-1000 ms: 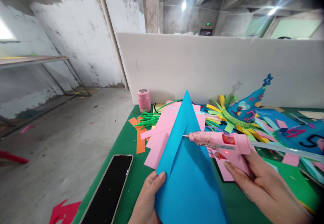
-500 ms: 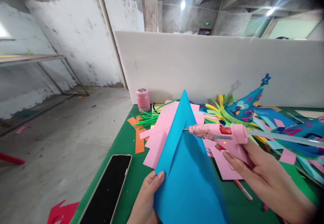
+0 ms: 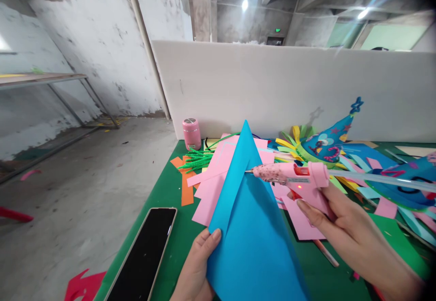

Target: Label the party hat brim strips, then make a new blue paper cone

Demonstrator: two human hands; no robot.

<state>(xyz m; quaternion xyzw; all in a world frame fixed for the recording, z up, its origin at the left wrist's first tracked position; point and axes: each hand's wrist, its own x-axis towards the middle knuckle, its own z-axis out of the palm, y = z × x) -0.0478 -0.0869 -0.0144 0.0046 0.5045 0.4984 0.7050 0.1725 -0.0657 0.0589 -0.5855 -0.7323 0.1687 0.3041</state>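
Observation:
A blue paper cone [image 3: 259, 233] stands point up in front of me, with an overlapping flap along its left side. My left hand [image 3: 199, 262] grips the cone's lower left edge, thumb on the outer face. In my right hand [image 3: 354, 233] is a pink glue gun [image 3: 293, 176], its red light lit and a long clear glue stick [image 3: 381, 180] sticking out of the back. The nozzle points left and meets the flap's edge in the upper part of the cone. Whether glue is coming out is too small to see.
A phone [image 3: 143, 251] lies at the left on the green table [image 3: 182, 228]. Behind are green pipe cleaners [image 3: 197, 159], pink paper [image 3: 207, 201], orange strips [image 3: 187, 192] and a pink jar [image 3: 191, 134]. Decorated party hats [image 3: 329, 140] sit at the right, before a white board [image 3: 272, 87].
The glue gun has shifted very slightly left and down along the flap edge, with the nozzle still at it. My left hand keeps its hold; the view has moved a little.

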